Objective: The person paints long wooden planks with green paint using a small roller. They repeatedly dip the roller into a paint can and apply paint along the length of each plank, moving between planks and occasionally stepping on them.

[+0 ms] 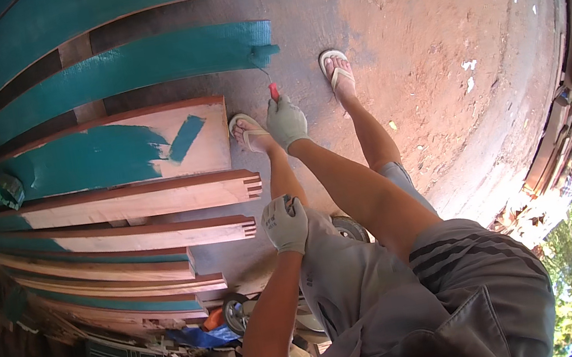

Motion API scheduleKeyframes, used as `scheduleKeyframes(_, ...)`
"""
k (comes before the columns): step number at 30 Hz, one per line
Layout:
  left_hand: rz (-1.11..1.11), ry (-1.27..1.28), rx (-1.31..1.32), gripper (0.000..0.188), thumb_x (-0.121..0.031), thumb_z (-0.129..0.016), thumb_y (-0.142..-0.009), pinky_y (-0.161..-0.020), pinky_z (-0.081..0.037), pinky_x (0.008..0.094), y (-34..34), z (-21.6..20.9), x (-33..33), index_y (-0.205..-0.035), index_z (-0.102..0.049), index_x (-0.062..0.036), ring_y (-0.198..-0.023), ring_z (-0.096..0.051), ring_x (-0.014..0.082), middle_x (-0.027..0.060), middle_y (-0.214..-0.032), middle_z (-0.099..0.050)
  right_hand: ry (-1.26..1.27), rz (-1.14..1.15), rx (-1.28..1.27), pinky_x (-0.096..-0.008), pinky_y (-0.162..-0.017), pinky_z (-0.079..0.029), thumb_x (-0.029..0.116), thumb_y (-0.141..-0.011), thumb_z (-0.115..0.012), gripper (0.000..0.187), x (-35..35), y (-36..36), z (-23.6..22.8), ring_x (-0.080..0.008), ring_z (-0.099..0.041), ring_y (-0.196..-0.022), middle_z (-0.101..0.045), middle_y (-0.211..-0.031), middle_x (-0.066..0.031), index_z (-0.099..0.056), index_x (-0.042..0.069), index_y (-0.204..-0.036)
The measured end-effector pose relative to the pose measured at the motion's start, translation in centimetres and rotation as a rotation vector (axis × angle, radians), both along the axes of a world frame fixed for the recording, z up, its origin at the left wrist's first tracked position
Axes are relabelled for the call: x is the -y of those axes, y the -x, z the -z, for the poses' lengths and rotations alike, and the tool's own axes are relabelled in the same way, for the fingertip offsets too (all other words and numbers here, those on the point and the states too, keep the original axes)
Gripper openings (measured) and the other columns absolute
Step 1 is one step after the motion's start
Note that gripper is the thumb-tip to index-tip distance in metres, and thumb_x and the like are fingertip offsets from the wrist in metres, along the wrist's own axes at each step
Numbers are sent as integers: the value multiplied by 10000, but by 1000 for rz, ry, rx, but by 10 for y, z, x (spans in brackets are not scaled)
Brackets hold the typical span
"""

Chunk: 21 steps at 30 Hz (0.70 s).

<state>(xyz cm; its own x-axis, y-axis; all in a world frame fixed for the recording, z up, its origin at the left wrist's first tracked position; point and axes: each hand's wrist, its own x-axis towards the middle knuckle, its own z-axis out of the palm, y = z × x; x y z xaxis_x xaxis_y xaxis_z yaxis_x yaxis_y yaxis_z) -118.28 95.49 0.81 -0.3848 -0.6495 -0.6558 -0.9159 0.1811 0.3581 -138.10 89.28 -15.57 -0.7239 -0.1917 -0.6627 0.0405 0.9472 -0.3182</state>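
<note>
The long wooden planks (153, 200) are the largest things here. They lie side by side on the ground, some already teal, some bare. They look heavy and stiff, and a painted face is probably wet and slippery, so I judge that a plank is better held at its bare end.

The plank at the roller (131, 64) is fully teal and its end is near the person's feet. The half-painted plank (108, 155) lies just beside it, with a small dark can or pot (10, 191) on its painted part.

The paint roller (264, 57) is small and light. Its teal head touches the end of the teal plank, and its thin stiff wire goes down to a red handle (274, 91). The handle is the right place to hold it.

The right hand (286, 122), in a grey glove, has its grip closed around this handle. The left hand (285, 222), also gloved, rests on the person's thigh; its grip is loosely curled and holds nothing.

The 2 feet in sandals (337, 71) stand on the reddish earth floor (412, 29), close to the plank ends. Stacked wood and clutter (176, 333) lie at the lower left.
</note>
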Motion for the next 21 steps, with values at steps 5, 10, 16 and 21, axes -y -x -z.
scheduleKeyframes(5, 84, 24, -47, 232, -290, -755, -918, -963, -515, 515, -34, 8, 37, -1059, -744, -107, -1029, -688, 364, 113, -1049, -752, 14, 151, -40, -656, -865, -529, 400, -1098, -513, 412, 36, 19, -4, -555, -704, -952, -736, -997, -334, -675, 21, -1122)
scheduleKeyframes(10, 67, 15, -26, 242, -297, -751, -918, -963, -509, 524, -56, 12, 36, -1081, -749, -118, -1045, -692, 361, 116, -1053, -753, 59, 166, -10, -647, -842, -527, 397, -1090, -540, 414, 2, -61, -15, -565, -698, -966, -727, -977, -346, -669, 4, -1066)
scheduleKeyframes(16, 29, 100, -94, 222, -291, -735, -928, -937, -514, 534, -61, 7, 22, -1045, -748, -103, -1019, -694, 376, 127, -1032, -753, 85, 167, -126, -641, -829, -520, 381, -1093, -541, 402, 22, -5, 2, -565, -695, -951, -731, -956, -324, -658, 0, -1043)
scheduleKeyframes(21, 36, 104, -84, 229, -304, -735, -941, -864, -527, 557, -47, 5, 3, -957, -729, -75, -928, -691, 406, 175, -942, -731, 117, 134, -64, -650, -855, -536, 392, -1081, -533, 415, -14, 3, 9, -561, -695, -990, -729, -1019, -344, -682, 5, -1114)
